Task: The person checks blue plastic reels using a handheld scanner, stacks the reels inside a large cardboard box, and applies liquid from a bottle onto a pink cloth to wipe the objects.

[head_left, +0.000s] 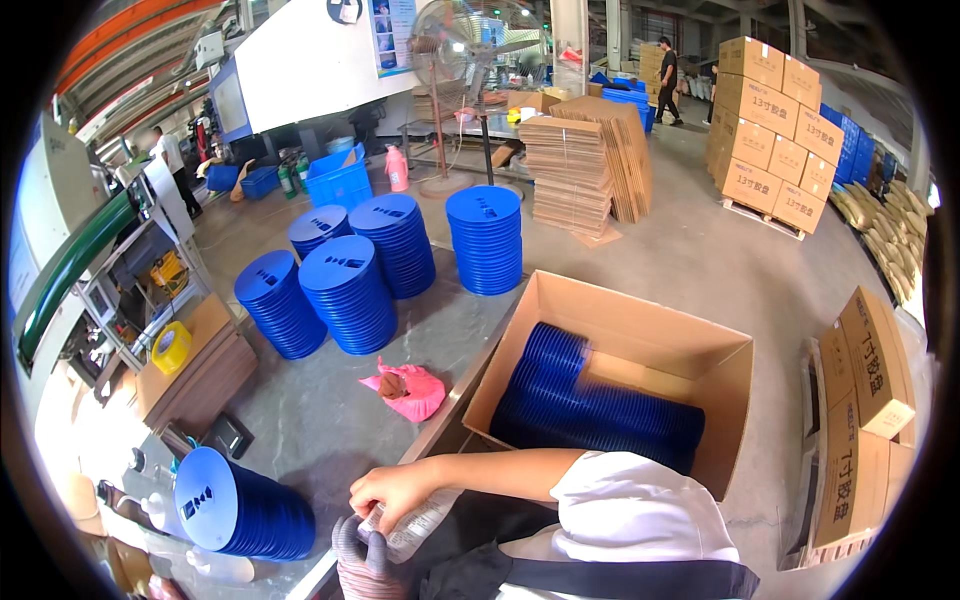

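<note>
Low at the bench (340, 415) edge, R hand (396, 488), bare, has fingers curled closed on a crinkled plastic pkt (425, 525), clear-grey w/ print on it. L hand (364, 560), in a grey glove w/ striped cuff, is right up against the pkt's near end, thumb raised; can't tell if those fingers grip it or just steady it. Pkt contents: can't tell.

Just ahead of R fingers, on the bench: pink bag (415, 394), crumpled, w/ something brown at its top. L of the fingers, same bench: one tilted-looking blue disc stack (246, 507). Farther ahead & to the L: five more blue stacks (348, 295), grouped, one a bit apart on the R side. Beyond the near stack, well L of the fingers: yellow tape roll (172, 346) lying on a cdbd pile (205, 372).

Ahead-R of the fingers, beside the bench: open carton (735, 375), flaps not visible, w/ blue discs (610, 415) on edge in rows; part of its floor shows.

Way ahead of the fingers, bkgd: blue tub (338, 180), pink bottle (397, 169), standing fan (480, 50), flat cdbd bundles (568, 170). Far R: sealed boxes (775, 130) stacked on a pallet, plus more boxes (860, 440) nearer. Person in dark clothes (668, 80) far off, up & R.
</note>
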Demonstrator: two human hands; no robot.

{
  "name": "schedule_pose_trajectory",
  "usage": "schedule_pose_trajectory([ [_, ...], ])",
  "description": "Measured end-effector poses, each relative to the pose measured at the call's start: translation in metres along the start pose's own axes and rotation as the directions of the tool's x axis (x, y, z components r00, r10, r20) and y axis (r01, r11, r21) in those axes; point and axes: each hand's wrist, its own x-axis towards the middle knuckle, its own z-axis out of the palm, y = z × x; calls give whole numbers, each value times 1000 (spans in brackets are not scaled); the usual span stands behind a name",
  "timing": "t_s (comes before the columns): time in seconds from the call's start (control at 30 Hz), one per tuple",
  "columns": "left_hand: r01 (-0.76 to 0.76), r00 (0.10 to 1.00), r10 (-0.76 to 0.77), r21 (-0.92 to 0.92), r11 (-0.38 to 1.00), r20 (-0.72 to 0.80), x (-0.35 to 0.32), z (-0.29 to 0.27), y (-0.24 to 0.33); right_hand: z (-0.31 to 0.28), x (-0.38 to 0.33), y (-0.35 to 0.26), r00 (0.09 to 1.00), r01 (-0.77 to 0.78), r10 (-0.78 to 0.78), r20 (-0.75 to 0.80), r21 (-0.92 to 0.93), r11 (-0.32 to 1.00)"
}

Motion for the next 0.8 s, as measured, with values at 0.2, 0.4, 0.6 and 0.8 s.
schedule_pose_trajectory([
  [0.2, 171, 984, -153, -242, 955, 92, -7, -21, -5, -10, 4, -3, 972, -137, 77, 221, 269, 953],
  [0.4, 266, 908, -376, -436, 860, -188, -23, -4, -24, -7, 4, -6, 974, -153, -3, 226, 669, 727],
  [0.6, 303, 931, -333, -194, 933, -150, -42, 39, -60, -2, 9, 4, 985, -130, 21, 170, 660, 740],
  [0.8, -129, 989, 134, 79, 988, -59, 15, -25, -10, 0, 11, 9, 992, -60, 36, 120, 199, 978],
])
